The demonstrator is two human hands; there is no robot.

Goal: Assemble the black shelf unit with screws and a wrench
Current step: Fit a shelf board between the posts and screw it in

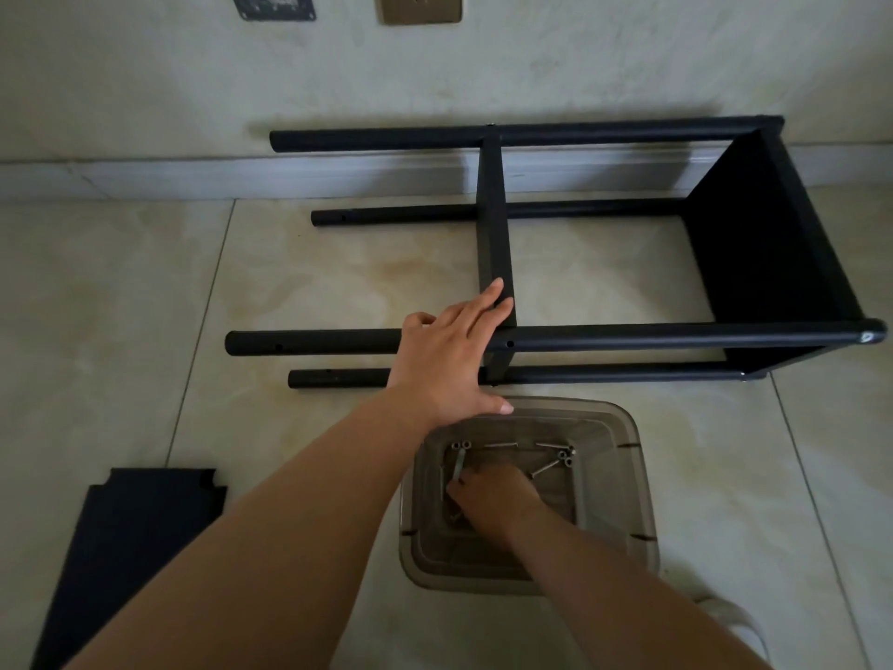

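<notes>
Black metal shelf unit (580, 331) lies on its side on the tiled floor (121, 307), close to the wall (145, 89), its four poles running left to right. One shelf panel closes the right end; a second, the middle shelf (494, 224), crosses the poles about halfway along.

Left hand (447, 360): arm extended forward from the lower left, palm down, fingers straight and spread. The fingertips (495, 290) rest on the near end of the middle shelf, the palm lies over the nearest upper pole (309, 343), and the thumb points right, toward the bin rim. The hand presses flat; it grips nothing.

Right hand (493, 498): arm enters from the lower right and reaches down into a translucent brown bin (633, 476) standing on the floor just in front of the shelf unit. Fingers are curled at the bin's bottom around a long grey tool, apparently the wrench (458, 469), whose shaft projects upward past the fingers. Loose screws (555, 459) lie scattered on the bin floor beyond and to the right of the hand, not touching it.

A separate black panel (125, 548) lies flat on the floor at lower left, well apart from both hands.
</notes>
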